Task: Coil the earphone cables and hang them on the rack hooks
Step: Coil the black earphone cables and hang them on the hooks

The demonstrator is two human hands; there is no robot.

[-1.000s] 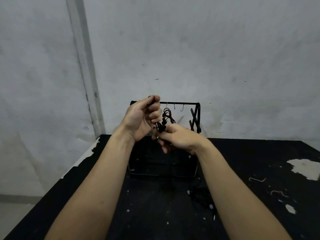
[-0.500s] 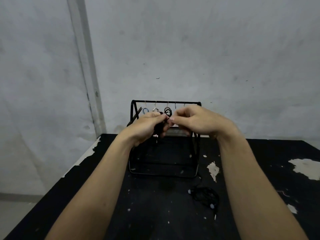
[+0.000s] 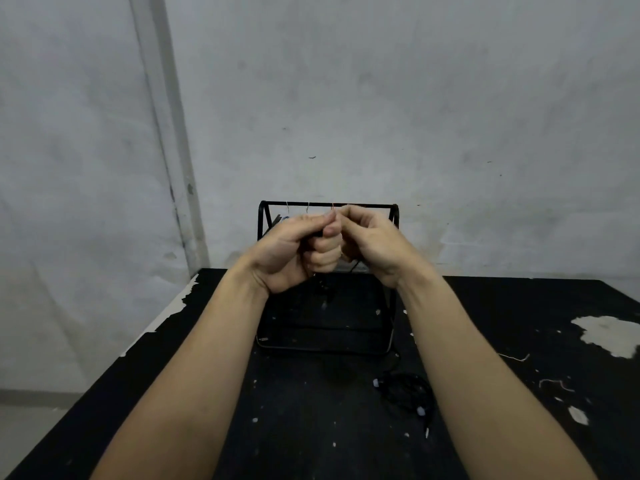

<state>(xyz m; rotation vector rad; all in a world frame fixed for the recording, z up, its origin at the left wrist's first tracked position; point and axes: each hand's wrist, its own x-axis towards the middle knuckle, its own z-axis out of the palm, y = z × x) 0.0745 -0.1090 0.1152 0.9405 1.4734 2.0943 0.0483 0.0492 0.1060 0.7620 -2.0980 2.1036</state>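
Grey plaster wall (image 3: 381, 98) is filling the background, and a black table (image 3: 311, 410) with chipped paint is sitting against it. Both of the person's hands are hovering in front of a black wire rack (image 3: 325, 344) standing on the table. Left hand (image 3: 294, 251) is curling into a loose fist, its fingers (image 3: 323, 259) folded together around a black earphone cable (image 3: 322, 287) whose end is dangling just below the knuckles. Right hand (image 3: 370, 237) is pressing against the left, fingertips pinched together at the top, right beside a thin hook (image 3: 332, 207) hanging from the rack's top bar (image 3: 363, 205); whether they are pinching the cable or the hook, I cannot tell. Two more hooks (image 3: 287, 206) are showing just above the left hand's knuckles. Well below the right hand's fingers, beside the right forearm, another black earphone set (image 3: 405, 396) is lying in a loose tangle on the table, with pale earbuds showing at its edges
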